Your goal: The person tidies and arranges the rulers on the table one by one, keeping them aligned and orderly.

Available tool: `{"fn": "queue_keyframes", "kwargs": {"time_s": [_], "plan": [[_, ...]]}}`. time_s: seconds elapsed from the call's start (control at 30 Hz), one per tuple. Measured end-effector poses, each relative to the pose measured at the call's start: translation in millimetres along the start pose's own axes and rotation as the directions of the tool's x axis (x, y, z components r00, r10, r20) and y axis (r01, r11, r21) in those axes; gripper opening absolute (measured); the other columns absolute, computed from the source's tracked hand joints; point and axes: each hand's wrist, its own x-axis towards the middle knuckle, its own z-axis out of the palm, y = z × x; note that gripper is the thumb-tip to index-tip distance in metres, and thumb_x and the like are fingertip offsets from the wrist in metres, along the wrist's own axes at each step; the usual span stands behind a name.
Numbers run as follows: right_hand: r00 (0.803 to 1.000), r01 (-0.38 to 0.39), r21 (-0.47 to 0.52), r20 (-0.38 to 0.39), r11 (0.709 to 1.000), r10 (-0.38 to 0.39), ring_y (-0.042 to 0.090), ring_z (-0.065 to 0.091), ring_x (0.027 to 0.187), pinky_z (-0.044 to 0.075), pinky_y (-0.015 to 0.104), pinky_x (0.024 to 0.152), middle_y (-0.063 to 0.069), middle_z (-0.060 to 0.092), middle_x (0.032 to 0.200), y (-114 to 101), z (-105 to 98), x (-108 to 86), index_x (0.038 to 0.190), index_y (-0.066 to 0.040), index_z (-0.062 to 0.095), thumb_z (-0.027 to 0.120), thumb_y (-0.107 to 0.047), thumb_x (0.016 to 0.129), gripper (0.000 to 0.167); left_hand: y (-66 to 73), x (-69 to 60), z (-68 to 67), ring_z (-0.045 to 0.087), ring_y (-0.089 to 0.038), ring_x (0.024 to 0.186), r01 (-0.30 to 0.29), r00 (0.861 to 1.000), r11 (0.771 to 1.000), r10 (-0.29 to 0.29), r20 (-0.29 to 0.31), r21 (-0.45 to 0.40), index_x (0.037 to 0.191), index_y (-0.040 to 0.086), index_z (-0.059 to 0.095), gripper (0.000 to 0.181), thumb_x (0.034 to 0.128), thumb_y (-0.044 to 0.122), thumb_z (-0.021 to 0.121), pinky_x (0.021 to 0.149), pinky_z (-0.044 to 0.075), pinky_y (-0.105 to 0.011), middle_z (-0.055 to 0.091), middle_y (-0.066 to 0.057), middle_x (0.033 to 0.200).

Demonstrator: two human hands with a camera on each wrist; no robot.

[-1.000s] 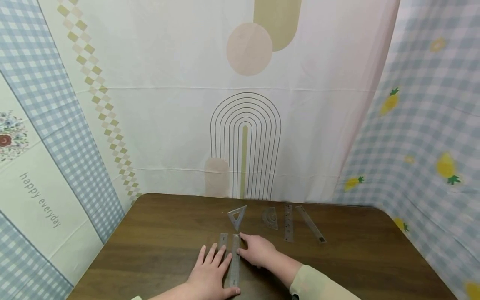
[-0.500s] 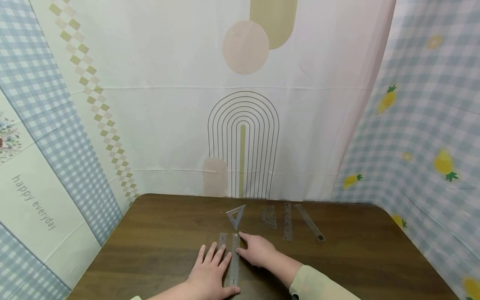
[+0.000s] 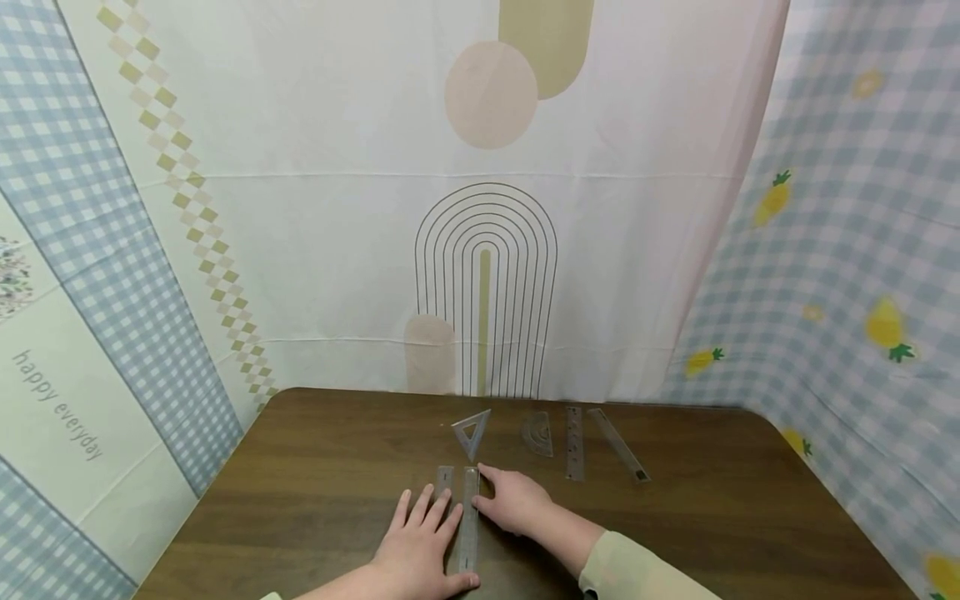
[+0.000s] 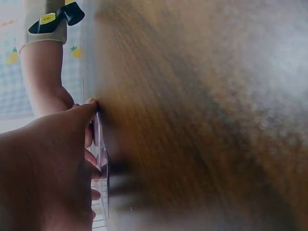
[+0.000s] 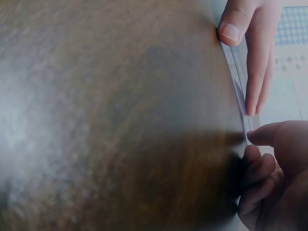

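Two clear rulers lie side by side on the table, pointing away from me. My left hand [image 3: 420, 542] rests with fingers spread over the left ruler [image 3: 446, 477], hiding most of it. Its thumb presses the near end of the right ruler [image 3: 469, 533]. At the far end of that right ruler, my right hand [image 3: 517, 502] holds the right edge with thumb and index finger. In the right wrist view, the right thumb [image 5: 262, 134] touches the ruler's edge while the other fingers curl beneath. The left wrist view shows the left thumb [image 4: 89, 108] on a ruler edge.
Beyond the hands on the brown wooden table [image 3: 315, 467] lie a clear set square [image 3: 464, 427], a protractor [image 3: 538, 435], a wavy-patterned ruler [image 3: 574, 443] and a slanted ruler [image 3: 621, 447]. Patterned cloths [image 3: 337, 250] hang behind and at both sides.
The head view has turned slightly, shifting the background and table a little. Both hands and the rulers keep the same positions relative to each other.
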Motion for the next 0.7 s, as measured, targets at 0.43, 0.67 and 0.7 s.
{"fn": "queue_keyframes", "kwargs": {"time_s": [0.43,0.67,0.7], "plan": [[1.0,-0.004,0.046,-0.005,0.999,0.005,0.019,0.057,0.039,0.047,0.036,0.04,0.006,0.07,0.096,2,1,-4.6,0.149,-0.015,0.047,0.067,-0.039,0.094,0.064,1.2,-1.4,-2.0,0.024,-0.037,0.147,-0.004,1.0,1.0,0.004,-0.018,-0.012,0.15,0.016,0.045,0.101,0.0805,0.088,0.036,0.115,0.013,-0.061,0.037,-0.01,0.157],[1.0,0.009,0.091,0.0,0.996,-0.009,0.019,0.055,0.039,0.048,0.037,0.04,0.006,0.07,0.083,6,1,-6.5,0.15,-0.017,0.045,0.066,-0.039,0.094,0.064,2.1,-4.5,-14.5,0.023,-0.042,0.146,-0.001,0.999,0.998,-0.001,-0.033,-0.06,0.151,0.011,0.044,0.098,0.0839,0.083,0.041,0.114,0.012,-0.065,0.035,-0.015,0.157],[1.0,0.014,0.101,-0.003,0.995,-0.014,0.019,0.055,0.039,0.048,0.037,0.04,0.006,0.071,0.088,7,1,-6.7,0.15,-0.017,0.045,0.066,-0.039,0.094,0.063,1.8,-4.8,-16.1,0.022,-0.042,0.146,0.004,0.999,0.998,-0.006,-0.033,-0.062,0.151,0.011,0.043,0.098,0.0844,0.082,0.041,0.114,0.011,-0.065,0.035,-0.015,0.157]]}}
